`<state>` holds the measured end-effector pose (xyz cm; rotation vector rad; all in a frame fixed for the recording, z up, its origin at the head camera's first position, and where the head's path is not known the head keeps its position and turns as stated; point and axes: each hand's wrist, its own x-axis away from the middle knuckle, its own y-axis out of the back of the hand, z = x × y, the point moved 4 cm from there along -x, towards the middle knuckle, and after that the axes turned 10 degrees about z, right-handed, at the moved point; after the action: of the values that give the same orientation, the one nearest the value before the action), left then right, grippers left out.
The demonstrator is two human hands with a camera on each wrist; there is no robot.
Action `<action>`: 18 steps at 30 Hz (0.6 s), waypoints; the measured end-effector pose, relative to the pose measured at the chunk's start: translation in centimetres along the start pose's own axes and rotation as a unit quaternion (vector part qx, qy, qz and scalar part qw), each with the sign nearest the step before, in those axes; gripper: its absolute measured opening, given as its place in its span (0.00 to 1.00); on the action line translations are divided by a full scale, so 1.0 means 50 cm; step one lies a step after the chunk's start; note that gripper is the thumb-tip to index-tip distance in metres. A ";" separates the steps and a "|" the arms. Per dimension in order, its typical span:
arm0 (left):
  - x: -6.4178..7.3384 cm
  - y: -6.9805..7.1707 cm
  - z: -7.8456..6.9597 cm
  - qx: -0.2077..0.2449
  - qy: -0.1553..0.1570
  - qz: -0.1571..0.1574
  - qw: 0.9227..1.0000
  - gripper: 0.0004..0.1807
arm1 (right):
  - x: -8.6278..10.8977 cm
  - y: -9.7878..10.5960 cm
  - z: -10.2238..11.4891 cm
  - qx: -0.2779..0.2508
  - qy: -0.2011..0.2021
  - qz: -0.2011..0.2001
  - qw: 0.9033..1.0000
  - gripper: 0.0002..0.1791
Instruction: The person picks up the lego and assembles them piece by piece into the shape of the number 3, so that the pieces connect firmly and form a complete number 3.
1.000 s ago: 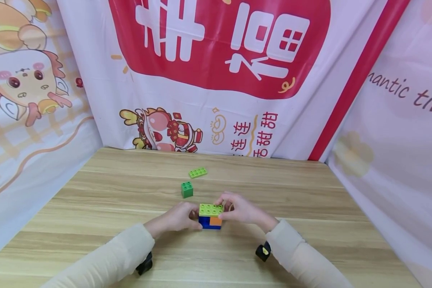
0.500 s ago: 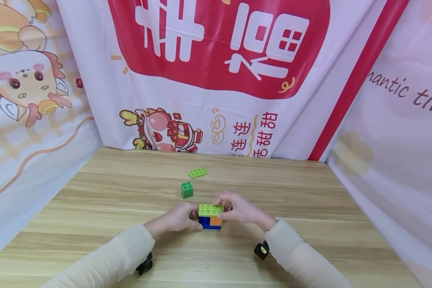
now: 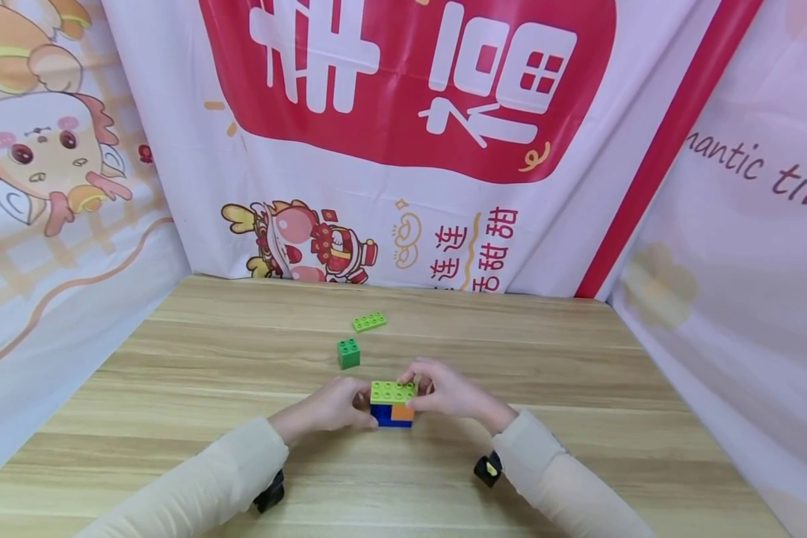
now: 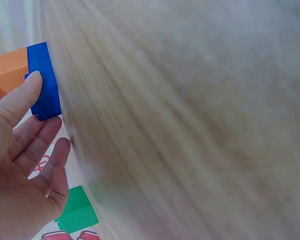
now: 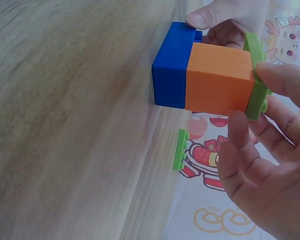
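A small stack of toy building bricks stands on the table between my hands. Its base is a long blue brick (image 5: 170,70), with an orange brick (image 5: 220,77) on its right end. On top of the orange brick lies a lime-green studded plate (image 3: 391,391), which overhangs to the left above the blue brick. My left hand (image 3: 336,403) pinches the left end of the blue brick, thumb on the near side and fingertips on the far side. My right hand (image 3: 447,390) grips the right end of the lime plate between thumb and fingers, with one fingertip touching the orange brick.
Behind the stack, slightly left, stands a green brick (image 3: 349,355) with studs up. Farther back lies a second lime-green plate (image 3: 368,321). Printed cloth sheets (image 3: 403,149) hang along the back and both sides of the wooden table (image 3: 545,351).
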<state>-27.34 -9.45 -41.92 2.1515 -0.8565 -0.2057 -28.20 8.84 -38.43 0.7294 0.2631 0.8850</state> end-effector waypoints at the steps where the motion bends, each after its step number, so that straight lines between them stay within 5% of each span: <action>1: 0.001 0.000 0.000 0.001 0.001 0.000 1.000 0.17 | 0.001 -0.001 0.000 -0.002 0.004 -0.001 1.000 0.12; 18: 0.003 0.001 0.001 -0.010 -0.007 -0.006 1.000 0.17 | 0.003 -0.012 -0.026 -0.053 0.007 -0.026 0.998 0.17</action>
<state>-27.29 -9.60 -41.88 2.1393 -0.8465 -0.2339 -28.39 9.34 -39.77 0.6158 0.2445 0.8478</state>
